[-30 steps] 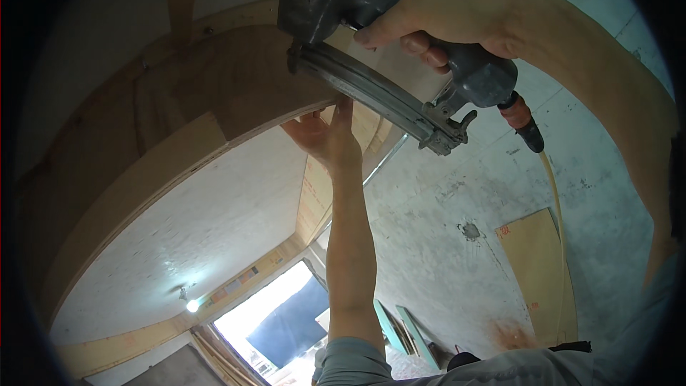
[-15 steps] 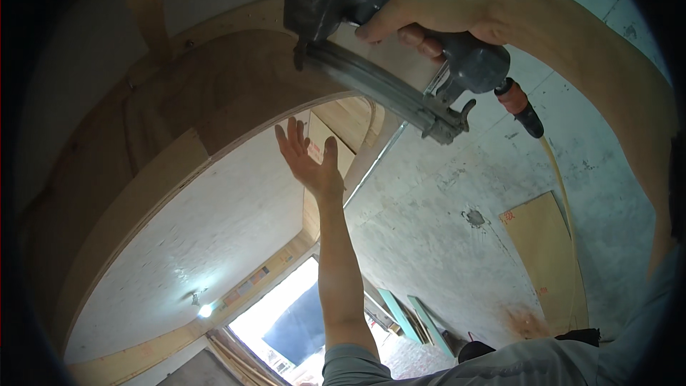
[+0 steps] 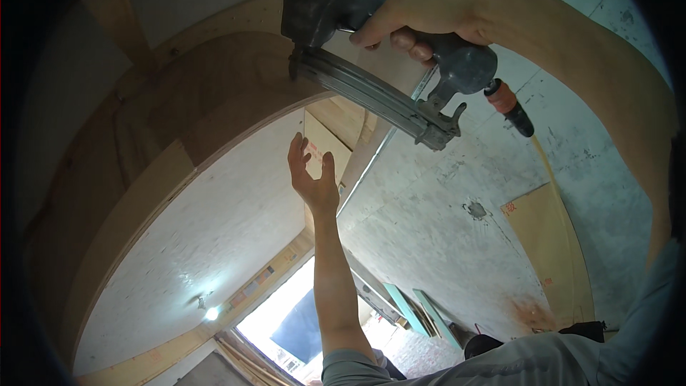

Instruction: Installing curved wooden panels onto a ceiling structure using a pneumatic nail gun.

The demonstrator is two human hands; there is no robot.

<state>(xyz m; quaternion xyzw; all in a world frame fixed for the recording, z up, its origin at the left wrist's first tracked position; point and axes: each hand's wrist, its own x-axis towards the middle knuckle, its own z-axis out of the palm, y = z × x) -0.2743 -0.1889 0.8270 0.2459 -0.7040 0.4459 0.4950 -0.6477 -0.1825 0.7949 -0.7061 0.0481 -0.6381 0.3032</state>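
Note:
A black pneumatic nail gun (image 3: 371, 96) is gripped by my right hand (image 3: 421, 14), fingers wrapped round its handle. Its nose meets or stands very close to the curved plywood face (image 3: 207, 93) at upper left; I cannot tell whether it touches. From the base of the handle a yellow air hose (image 3: 549, 164) runs downward through a red and black coupling (image 3: 511, 106). My left hand (image 3: 314, 182) is raised below the gun's magazine, fingers apart and holding nothing. Behind it is the curved plywood edge (image 3: 246, 129) and the pale panel inside the curve.
A lit lamp (image 3: 211, 313) hangs on the white panel (image 3: 186, 243) at lower left. A bright opening (image 3: 275, 322) lies beyond my left arm. Green-edged boards (image 3: 407, 307) lean by the grey wall (image 3: 443, 243), and a tan board (image 3: 550, 250) stands at right.
The view has shifted slightly. My left hand has dropped a little, its fingers more curled and upright. My right hand still grips the nail gun, its nose slightly lower in view.

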